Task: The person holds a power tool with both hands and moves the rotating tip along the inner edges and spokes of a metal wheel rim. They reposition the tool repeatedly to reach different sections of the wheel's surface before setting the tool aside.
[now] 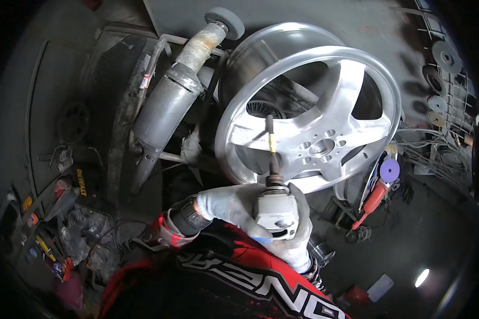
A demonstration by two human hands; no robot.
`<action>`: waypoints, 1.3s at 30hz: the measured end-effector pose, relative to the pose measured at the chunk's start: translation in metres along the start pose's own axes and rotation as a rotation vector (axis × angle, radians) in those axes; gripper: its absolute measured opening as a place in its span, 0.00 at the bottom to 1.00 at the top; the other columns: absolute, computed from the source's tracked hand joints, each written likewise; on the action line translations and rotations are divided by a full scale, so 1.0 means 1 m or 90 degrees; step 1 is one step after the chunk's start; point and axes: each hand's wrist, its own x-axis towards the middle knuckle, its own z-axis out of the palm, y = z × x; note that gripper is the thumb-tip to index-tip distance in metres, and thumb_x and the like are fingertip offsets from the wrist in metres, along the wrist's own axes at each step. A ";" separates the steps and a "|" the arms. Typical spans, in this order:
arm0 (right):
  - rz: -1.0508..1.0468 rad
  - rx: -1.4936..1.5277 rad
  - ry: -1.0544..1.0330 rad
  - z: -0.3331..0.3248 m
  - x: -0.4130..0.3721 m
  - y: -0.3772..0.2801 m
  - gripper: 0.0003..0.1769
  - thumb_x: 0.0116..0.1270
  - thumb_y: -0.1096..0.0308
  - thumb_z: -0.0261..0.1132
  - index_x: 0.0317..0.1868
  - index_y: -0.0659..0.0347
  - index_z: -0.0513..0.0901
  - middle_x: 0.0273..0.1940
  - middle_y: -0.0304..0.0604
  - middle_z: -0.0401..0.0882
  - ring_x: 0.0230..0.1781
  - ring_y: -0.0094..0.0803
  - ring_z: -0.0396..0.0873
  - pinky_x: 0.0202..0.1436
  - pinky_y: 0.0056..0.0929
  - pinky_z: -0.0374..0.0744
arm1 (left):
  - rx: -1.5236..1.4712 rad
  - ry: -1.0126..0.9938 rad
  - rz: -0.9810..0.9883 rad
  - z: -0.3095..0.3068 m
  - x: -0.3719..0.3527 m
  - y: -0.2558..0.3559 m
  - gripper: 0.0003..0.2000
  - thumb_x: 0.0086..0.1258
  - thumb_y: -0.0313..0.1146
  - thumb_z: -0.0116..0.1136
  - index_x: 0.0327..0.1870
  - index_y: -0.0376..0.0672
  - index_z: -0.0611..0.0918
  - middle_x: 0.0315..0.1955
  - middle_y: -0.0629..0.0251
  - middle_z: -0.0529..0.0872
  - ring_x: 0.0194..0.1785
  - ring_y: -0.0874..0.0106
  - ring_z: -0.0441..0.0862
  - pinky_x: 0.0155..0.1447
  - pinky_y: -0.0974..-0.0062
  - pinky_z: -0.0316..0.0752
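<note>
A pale-bodied straight grinder (275,210) is held in front of my chest, its dark neck pointing up and away from me. From the neck runs a thin shaft with a yellow band (272,142). My left hand (230,206), in a grey glove, wraps the body from the left. On the other side my right hand (302,242), gloved too, closes round the body. Beyond them a shiny five-spoke alloy wheel rim (351,87) stands tilted. The shaft's tip overlaps its left spoke in this view.
Left of the rim, a large grey motor (165,109) with a round buffing wheel (226,22) rests on a metal frame. A red polisher (374,201) with a purple pad is at right. Discs hang on a wire rack (446,57). Bags and tools (77,236) crowd the left.
</note>
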 end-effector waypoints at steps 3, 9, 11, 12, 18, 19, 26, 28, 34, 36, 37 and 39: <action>0.014 -0.028 0.018 -0.001 -0.002 -0.008 0.46 0.53 0.64 0.82 0.68 0.72 0.69 0.54 0.61 0.83 0.50 0.49 0.88 0.54 0.40 0.85 | 0.012 -0.027 -0.015 -0.003 0.006 0.002 0.24 0.53 0.35 0.79 0.51 0.39 0.82 0.44 0.68 0.86 0.47 0.76 0.82 0.55 0.73 0.79; 0.032 0.033 -0.010 0.021 -0.002 -0.016 0.45 0.52 0.64 0.82 0.67 0.71 0.70 0.54 0.60 0.83 0.51 0.51 0.87 0.54 0.41 0.85 | 0.032 -0.006 -0.023 -0.009 -0.026 0.006 0.25 0.54 0.33 0.79 0.53 0.39 0.81 0.45 0.69 0.86 0.48 0.78 0.81 0.57 0.74 0.79; 0.004 0.027 0.002 0.030 0.001 -0.020 0.46 0.52 0.64 0.83 0.67 0.71 0.70 0.54 0.60 0.83 0.51 0.52 0.87 0.54 0.42 0.85 | 0.036 0.008 -0.046 -0.009 -0.038 0.013 0.25 0.54 0.33 0.79 0.53 0.39 0.81 0.46 0.69 0.86 0.48 0.78 0.82 0.57 0.74 0.79; -0.027 0.015 0.009 0.033 0.001 -0.022 0.46 0.52 0.63 0.83 0.68 0.71 0.70 0.54 0.60 0.83 0.50 0.52 0.86 0.53 0.42 0.85 | 0.038 0.023 -0.061 -0.009 -0.043 0.014 0.26 0.54 0.33 0.80 0.54 0.39 0.82 0.46 0.69 0.87 0.49 0.78 0.82 0.57 0.74 0.79; -0.012 -0.011 -0.002 0.048 -0.013 -0.034 0.47 0.49 0.61 0.85 0.66 0.71 0.72 0.53 0.61 0.82 0.49 0.56 0.85 0.53 0.45 0.84 | 0.010 0.007 -0.168 -0.010 -0.072 0.020 0.35 0.49 0.34 0.84 0.61 0.39 0.79 0.54 0.65 0.86 0.58 0.75 0.82 0.66 0.71 0.77; -0.006 -0.010 0.007 0.051 -0.013 -0.036 0.47 0.49 0.61 0.85 0.66 0.71 0.72 0.53 0.61 0.82 0.49 0.56 0.85 0.53 0.45 0.84 | 0.013 0.014 -0.151 -0.013 -0.076 0.016 0.36 0.49 0.33 0.85 0.62 0.40 0.78 0.55 0.65 0.85 0.58 0.74 0.81 0.66 0.71 0.77; -0.012 0.014 0.131 0.079 -0.003 -0.039 0.46 0.50 0.62 0.83 0.66 0.72 0.72 0.52 0.61 0.82 0.49 0.55 0.86 0.51 0.44 0.84 | 0.003 -0.015 -0.229 -0.033 -0.062 0.045 0.37 0.48 0.30 0.84 0.63 0.38 0.77 0.54 0.65 0.85 0.57 0.74 0.82 0.65 0.71 0.78; 0.088 0.053 0.101 0.081 0.000 -0.043 0.46 0.50 0.63 0.82 0.67 0.72 0.71 0.54 0.60 0.82 0.49 0.54 0.86 0.51 0.43 0.84 | 0.059 -0.058 -0.158 -0.040 -0.057 0.044 0.27 0.53 0.33 0.81 0.54 0.39 0.81 0.48 0.68 0.86 0.51 0.77 0.81 0.58 0.74 0.78; 0.061 0.069 0.151 0.095 -0.005 -0.048 0.47 0.50 0.64 0.83 0.68 0.72 0.71 0.55 0.61 0.81 0.50 0.55 0.85 0.54 0.44 0.84 | 0.046 -0.061 -0.222 -0.045 -0.071 0.043 0.39 0.48 0.28 0.83 0.65 0.39 0.76 0.55 0.65 0.84 0.58 0.75 0.80 0.65 0.71 0.77; 0.013 0.038 0.164 0.099 -0.010 -0.052 0.45 0.50 0.64 0.83 0.66 0.72 0.71 0.54 0.62 0.81 0.50 0.56 0.85 0.53 0.45 0.84 | 0.007 -0.055 -0.227 -0.039 -0.080 0.040 0.44 0.48 0.28 0.84 0.69 0.40 0.72 0.56 0.65 0.84 0.59 0.75 0.80 0.66 0.70 0.76; 0.036 0.025 0.135 0.095 -0.011 -0.060 0.44 0.50 0.65 0.83 0.65 0.73 0.72 0.54 0.62 0.82 0.49 0.56 0.86 0.53 0.45 0.84 | -0.040 -0.069 -0.242 -0.038 -0.084 0.040 0.46 0.47 0.28 0.84 0.72 0.40 0.70 0.57 0.65 0.83 0.60 0.76 0.80 0.67 0.70 0.76; 0.036 0.030 0.122 0.094 -0.016 -0.060 0.44 0.50 0.65 0.83 0.65 0.73 0.72 0.54 0.62 0.81 0.49 0.56 0.85 0.53 0.45 0.84 | 0.001 -0.074 -0.227 -0.035 -0.085 0.045 0.43 0.48 0.28 0.84 0.69 0.40 0.73 0.56 0.65 0.84 0.59 0.76 0.80 0.67 0.70 0.76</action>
